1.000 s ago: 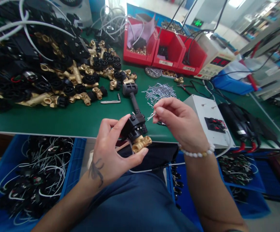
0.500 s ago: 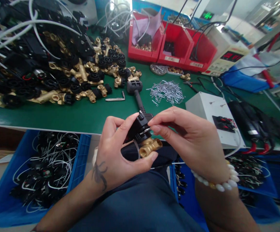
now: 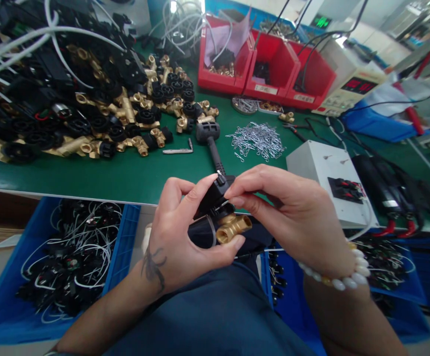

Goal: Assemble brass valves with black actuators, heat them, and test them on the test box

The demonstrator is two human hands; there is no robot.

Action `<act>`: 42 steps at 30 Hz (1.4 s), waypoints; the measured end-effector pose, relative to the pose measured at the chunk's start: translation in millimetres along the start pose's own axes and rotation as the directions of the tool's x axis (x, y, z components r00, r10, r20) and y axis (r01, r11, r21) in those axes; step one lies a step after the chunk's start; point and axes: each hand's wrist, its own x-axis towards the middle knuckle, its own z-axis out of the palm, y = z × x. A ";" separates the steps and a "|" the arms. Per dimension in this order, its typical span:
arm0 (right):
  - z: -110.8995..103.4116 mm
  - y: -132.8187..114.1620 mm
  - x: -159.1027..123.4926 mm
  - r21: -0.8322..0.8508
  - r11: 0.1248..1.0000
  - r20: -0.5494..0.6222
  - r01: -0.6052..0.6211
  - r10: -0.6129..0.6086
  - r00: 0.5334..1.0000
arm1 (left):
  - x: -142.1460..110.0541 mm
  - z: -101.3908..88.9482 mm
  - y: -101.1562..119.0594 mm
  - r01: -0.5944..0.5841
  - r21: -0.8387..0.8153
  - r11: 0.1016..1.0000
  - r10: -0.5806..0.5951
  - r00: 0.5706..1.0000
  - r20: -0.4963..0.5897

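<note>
My left hand (image 3: 185, 232) is closed around a valve with a black plastic head (image 3: 215, 193) and a brass body (image 3: 233, 227). The thumb presses the brass from below while the fingers reach over the black head. From the right, my right hand (image 3: 278, 207) pinches a thin silvery spring clip (image 3: 222, 203) against the joint between head and brass; the fingertips hide most of it. A heap of similar wire clips (image 3: 256, 142) lies on the green bench beyond. Behind the valve are a black mallet (image 3: 208, 133) and a hex key (image 3: 180, 149).
Brass valves with black caps (image 3: 126, 111) crowd the bench's left side. Red bins (image 3: 226, 81) stand at the back, near a power supply (image 3: 356, 89). A white switch box (image 3: 322, 183) sits at right. Blue crates (image 3: 126, 247) of wired black parts stand below the bench edge.
The view has shifted slightly. The valve tilts a little in my left hand, and my right fingertips stay at its joint with the clip.
</note>
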 end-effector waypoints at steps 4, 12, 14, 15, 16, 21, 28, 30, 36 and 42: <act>15.3 11.5 -4.0 0.067 0.998 -0.038 -0.002 0.005 0.999 | -1.7 5.4 -11.2 -0.007 -0.012 1.000 0.007 1.000 0.009; 28.9 58.1 10.7 0.229 0.956 -0.115 -0.183 0.213 0.970 | -5.1 18.6 -37.1 0.139 -0.114 0.984 -0.142 0.990 -0.022; 35.3 78.2 24.8 0.128 0.943 -0.212 -0.307 0.329 0.920 | -2.9 22.4 -43.5 0.150 -0.133 0.980 -0.156 0.987 -0.038; 40.1 87.9 33.0 0.047 0.921 -0.217 -0.387 0.387 0.896 | -1.7 24.7 -46.7 0.144 -0.141 0.979 -0.151 0.988 -0.041; 45.5 96.5 41.5 -0.041 0.888 -0.191 -0.458 0.443 0.876 | -0.7 27.1 -49.8 0.134 -0.151 0.979 -0.142 0.989 -0.046; 64.5 111.6 67.1 -0.307 0.795 -0.066 -0.523 0.531 0.845 | -0.4 35.4 -58.5 0.108 -0.193 0.975 -0.123 0.990 -0.066; 21.8 89.0 12.1 -0.018 0.964 -0.397 -0.267 0.238 0.886 | -0.5 37.4 -58.8 0.116 -0.209 0.971 -0.132 0.989 -0.065; 2.2 78.3 -6.3 -0.035 0.962 -0.377 -0.272 0.239 0.895 | 1.1 41.0 -58.4 0.096 -0.200 0.975 -0.112 0.991 -0.072; -34.6 35.7 -33.5 0.220 0.928 -0.343 -0.301 0.362 0.867 | 4.7 53.4 -54.8 0.038 -0.160 0.986 -0.050 0.996 -0.076; -37.4 19.2 -41.9 0.259 0.914 -0.347 -0.311 0.389 0.853 | 4.5 55.6 -54.3 0.003 -0.127 0.992 -0.015 0.996 -0.092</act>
